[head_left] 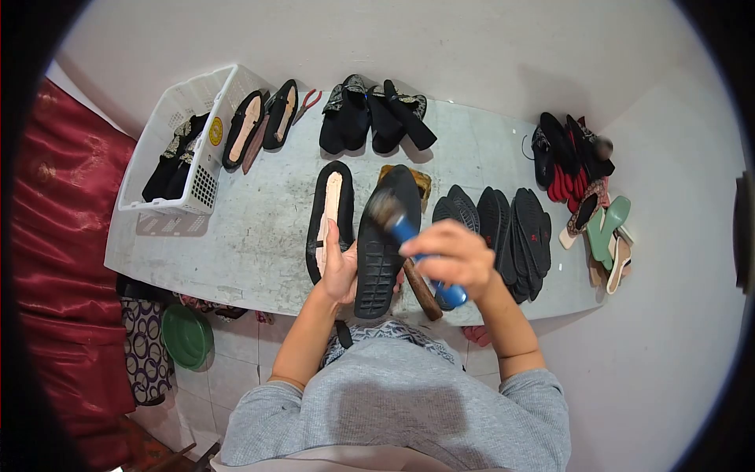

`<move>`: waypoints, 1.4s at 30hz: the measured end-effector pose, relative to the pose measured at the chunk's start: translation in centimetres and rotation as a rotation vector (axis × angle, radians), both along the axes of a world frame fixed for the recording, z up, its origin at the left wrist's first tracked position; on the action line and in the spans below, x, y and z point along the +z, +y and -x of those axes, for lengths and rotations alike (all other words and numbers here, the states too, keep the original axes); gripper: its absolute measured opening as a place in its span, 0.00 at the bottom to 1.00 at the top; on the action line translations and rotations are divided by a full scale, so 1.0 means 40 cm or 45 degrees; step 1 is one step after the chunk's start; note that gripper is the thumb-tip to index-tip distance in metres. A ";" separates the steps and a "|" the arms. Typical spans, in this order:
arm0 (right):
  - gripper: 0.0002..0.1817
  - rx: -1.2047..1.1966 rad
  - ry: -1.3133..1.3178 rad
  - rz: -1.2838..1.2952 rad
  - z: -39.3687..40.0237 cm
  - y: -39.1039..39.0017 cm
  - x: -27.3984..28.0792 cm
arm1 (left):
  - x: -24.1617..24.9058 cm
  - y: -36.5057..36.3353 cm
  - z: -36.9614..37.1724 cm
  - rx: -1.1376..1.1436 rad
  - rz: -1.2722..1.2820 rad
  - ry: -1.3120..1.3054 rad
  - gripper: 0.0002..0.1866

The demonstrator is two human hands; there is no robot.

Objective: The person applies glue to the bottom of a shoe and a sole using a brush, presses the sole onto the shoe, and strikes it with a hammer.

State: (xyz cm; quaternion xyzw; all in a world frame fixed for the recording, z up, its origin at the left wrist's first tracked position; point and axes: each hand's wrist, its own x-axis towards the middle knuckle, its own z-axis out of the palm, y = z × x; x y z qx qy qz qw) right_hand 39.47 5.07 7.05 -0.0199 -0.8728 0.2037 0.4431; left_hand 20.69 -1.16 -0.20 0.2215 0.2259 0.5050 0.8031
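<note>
My left hand grips a black shoe sole near its lower end, with the thumb along its left edge and fingers behind it. The treaded side of the sole faces me. In my right hand is a brush with a blue handle, its blurred bristles over the upper part of the sole. A black shoe piece with a pale inner strip lies just left of the sole. Behind the sole, a yellow-brown object is partly hidden, and a wooden handle sticks out below.
Several black soles lie in piles at right. Black shoes stand at the back, beside red-handled pliers. A white basket holds more shoes at left. Green and red shoe parts crowd the right end of the table.
</note>
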 end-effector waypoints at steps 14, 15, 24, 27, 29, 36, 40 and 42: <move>0.15 0.014 0.006 -0.030 0.009 -0.028 0.003 | -0.001 0.012 -0.013 0.106 0.056 0.033 0.58; 0.16 -0.128 0.043 -0.088 0.000 -0.012 0.009 | -0.022 0.014 -0.002 0.100 0.059 0.033 0.58; 0.14 -0.130 0.025 -0.062 -0.006 -0.023 0.015 | -0.021 0.037 -0.007 0.037 -0.059 -0.381 0.59; 0.15 -0.208 0.112 0.043 -0.011 -0.011 0.004 | -0.033 0.049 -0.006 -0.323 -0.560 -0.647 0.58; 0.13 0.037 0.039 0.107 0.005 -0.043 -0.009 | 0.050 0.029 -0.024 0.092 -0.092 -0.021 0.60; 0.17 -0.300 0.135 0.029 -0.020 -0.002 -0.003 | -0.033 0.018 0.005 -0.119 -0.196 -0.212 0.60; 0.10 0.031 0.079 0.059 0.021 -0.066 -0.022 | 0.077 0.026 -0.040 0.334 0.059 0.043 0.60; 0.12 0.033 0.109 0.099 0.017 -0.060 -0.025 | 0.072 0.024 -0.042 0.299 0.072 -0.002 0.60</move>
